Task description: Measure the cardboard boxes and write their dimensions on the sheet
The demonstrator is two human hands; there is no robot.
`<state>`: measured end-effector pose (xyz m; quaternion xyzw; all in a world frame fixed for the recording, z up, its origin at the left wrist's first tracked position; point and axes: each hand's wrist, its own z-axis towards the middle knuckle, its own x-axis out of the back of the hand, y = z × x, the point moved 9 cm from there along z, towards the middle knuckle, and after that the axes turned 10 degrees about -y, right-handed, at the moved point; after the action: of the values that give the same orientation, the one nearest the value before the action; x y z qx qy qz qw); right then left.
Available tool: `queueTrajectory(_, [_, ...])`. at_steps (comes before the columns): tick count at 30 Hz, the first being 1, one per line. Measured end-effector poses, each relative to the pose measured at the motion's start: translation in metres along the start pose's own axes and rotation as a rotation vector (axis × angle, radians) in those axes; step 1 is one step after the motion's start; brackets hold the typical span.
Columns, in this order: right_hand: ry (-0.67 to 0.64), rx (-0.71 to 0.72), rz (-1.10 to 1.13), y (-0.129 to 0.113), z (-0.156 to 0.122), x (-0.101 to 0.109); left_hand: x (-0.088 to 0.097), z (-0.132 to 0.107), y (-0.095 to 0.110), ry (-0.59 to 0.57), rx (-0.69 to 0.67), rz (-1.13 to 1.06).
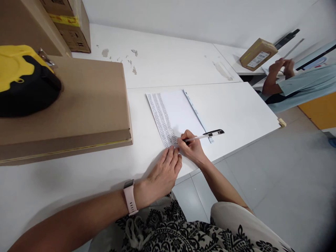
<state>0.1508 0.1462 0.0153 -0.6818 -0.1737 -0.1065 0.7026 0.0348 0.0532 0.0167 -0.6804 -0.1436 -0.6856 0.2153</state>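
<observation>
A gel pen with a clear barrel and black cap end is pinched in my right hand. Its tip meets a white paper pad lying on the white table. Rows of small dark handwriting cover the pad's left part, while the rest of the page is blank. A pale blue printed strip runs along the pad's right edge. My left hand lies flat with fingers stretched out, its fingertips on the pad's lower edge beside my right hand. A watch with a pale pink strap is on my left wrist.
A large cardboard box stands left of the pad, with a yellow and black tape measure on it. More boxes are behind. At far right, a small box sits near another person's hands. The table's edge borders the floor.
</observation>
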Motion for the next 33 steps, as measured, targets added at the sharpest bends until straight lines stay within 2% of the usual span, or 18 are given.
queueTrajectory(33, [0.03,-0.037,0.011,0.0043,-0.0001,0.0047,0.0001,0.0,-0.0008,-0.036,-0.005,-0.018])
